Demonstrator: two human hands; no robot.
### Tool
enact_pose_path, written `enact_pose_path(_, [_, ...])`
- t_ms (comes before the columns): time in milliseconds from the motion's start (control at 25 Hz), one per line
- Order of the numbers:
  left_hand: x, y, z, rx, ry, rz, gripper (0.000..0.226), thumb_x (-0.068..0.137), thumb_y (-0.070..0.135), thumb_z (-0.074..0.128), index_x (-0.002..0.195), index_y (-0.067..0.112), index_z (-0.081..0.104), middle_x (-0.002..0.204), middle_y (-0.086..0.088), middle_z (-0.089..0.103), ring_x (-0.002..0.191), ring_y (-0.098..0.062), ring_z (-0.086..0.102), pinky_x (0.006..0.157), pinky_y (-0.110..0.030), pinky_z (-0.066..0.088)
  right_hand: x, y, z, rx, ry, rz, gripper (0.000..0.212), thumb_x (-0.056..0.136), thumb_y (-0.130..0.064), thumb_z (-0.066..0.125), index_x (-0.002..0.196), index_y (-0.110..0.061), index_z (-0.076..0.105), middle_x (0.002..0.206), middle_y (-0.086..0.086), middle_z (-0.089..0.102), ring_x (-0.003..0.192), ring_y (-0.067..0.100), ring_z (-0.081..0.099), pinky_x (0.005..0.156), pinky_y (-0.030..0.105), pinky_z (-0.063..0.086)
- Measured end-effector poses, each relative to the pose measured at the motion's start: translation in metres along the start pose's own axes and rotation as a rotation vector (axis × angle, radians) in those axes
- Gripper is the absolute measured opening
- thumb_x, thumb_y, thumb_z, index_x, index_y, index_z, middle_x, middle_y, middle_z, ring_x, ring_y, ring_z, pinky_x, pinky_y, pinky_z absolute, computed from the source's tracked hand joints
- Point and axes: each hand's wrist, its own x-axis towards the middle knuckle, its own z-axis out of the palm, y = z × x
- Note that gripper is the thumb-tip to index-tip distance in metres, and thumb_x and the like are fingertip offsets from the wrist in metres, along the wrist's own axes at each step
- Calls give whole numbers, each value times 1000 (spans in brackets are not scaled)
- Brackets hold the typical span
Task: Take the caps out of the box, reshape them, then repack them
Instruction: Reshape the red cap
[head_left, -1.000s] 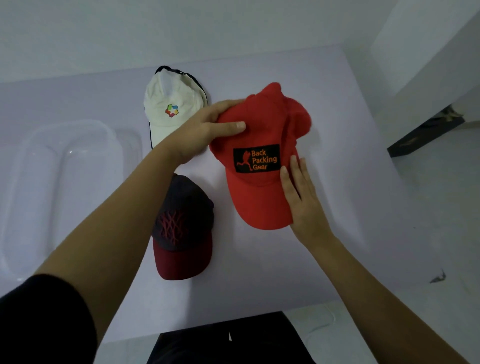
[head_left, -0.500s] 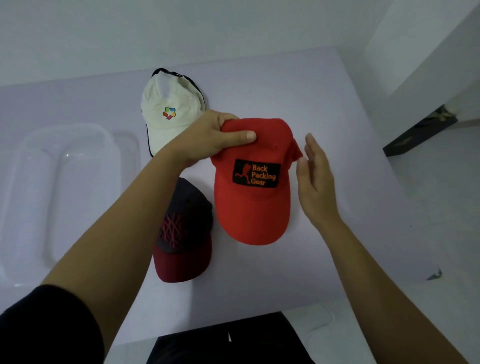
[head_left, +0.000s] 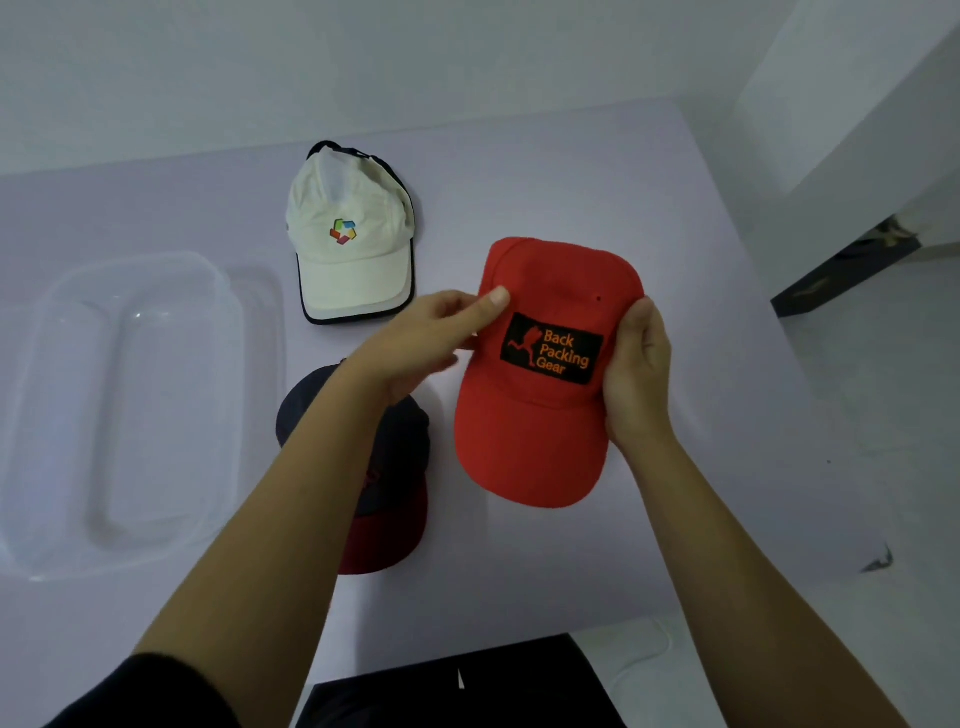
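Right hand (head_left: 636, 374) has closed onto the right side of the red fabric cap with black patch (head_left: 535, 441), left hand (head_left: 426, 338) pinching its left side, over the middle of the tabletop (head_left: 571, 182); navy cap with maroon brim (head_left: 395, 457) nearer the front edge, cream fabric cap (head_left: 348, 260) toward the far edge.

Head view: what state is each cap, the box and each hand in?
red cap, held by both hands
white cap, lying on the table
dark cap, lying on the table, partly under left forearm
clear box, no cap inside
left hand, pinching red cap
right hand, gripping red cap
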Motion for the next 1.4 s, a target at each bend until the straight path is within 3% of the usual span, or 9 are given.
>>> enact_pose_path(120, [-1,-5,5,-48,-24,32,40,86,54,53,106,22,65,110,4,70,105,-7,63,89,-21,45,2,4,-2,-8,-55,43,41,102,-35,23,93,-14,58,90,5,60,85,8,56,80,20,48])
enact_pose_path(240, [-4,0,8,-158,-149,40,31,92,39,48,95,19,71,94,11,75,93,4,67,74,-6,47,5,10,-5,-93,-90,34,51,101,-38,25,93,4,52,86,17,55,82,15,52,80,33,47])
enact_pose_path(440, [0,-6,7,-339,-239,80,24,88,27,58,106,13,66,99,1,74,93,-11,69,81,-21,53,2,7,-5,-59,-299,181,53,97,-53,17,110,-28,61,110,-10,64,105,0,60,99,27,45])
enact_pose_path(560, [6,-16,4,-396,-282,114,30,84,12,59,114,11,61,103,-3,71,96,-15,67,89,-25,53,8,4,-15,4,-459,149,56,82,-72,37,99,-24,61,95,-15,67,90,0,63,86,21,50])
enact_pose_path(640, [9,-22,5,-335,-294,122,24,83,8,61,107,12,62,95,0,71,88,-13,67,83,-22,53,15,0,-22,5,-534,142,32,82,-50,61,91,-21,54,76,-15,64,72,2,59,69,17,49])
enact_pose_path(800, [17,-37,20,-281,-227,61,18,89,3,56,96,18,63,86,5,70,81,-9,66,75,-20,53,25,11,-26,44,-554,276,18,87,-13,62,98,-22,50,75,-5,70,70,11,66,68,21,53])
enact_pose_path(1080, [43,-49,38,100,107,-125,10,80,23,55,83,21,65,91,0,67,88,-20,62,78,-30,49,38,37,-13,-312,-493,437,35,89,-33,61,116,-13,51,103,2,67,83,9,65,71,20,51])
enact_pose_path(1200, [50,-39,36,301,133,-131,42,86,49,52,82,10,66,82,-2,65,78,-17,59,74,-30,47,45,27,-13,-405,-569,451,34,88,-45,58,104,-16,62,95,-7,67,86,2,63,72,16,46])
enact_pose_path(1400, [54,-31,37,-123,-50,-146,10,91,20,59,86,13,64,84,-5,67,77,-16,63,72,-26,54,53,29,-10,-281,-636,477,24,93,-29,55,110,-15,64,99,-2,69,90,10,65,68,14,47])
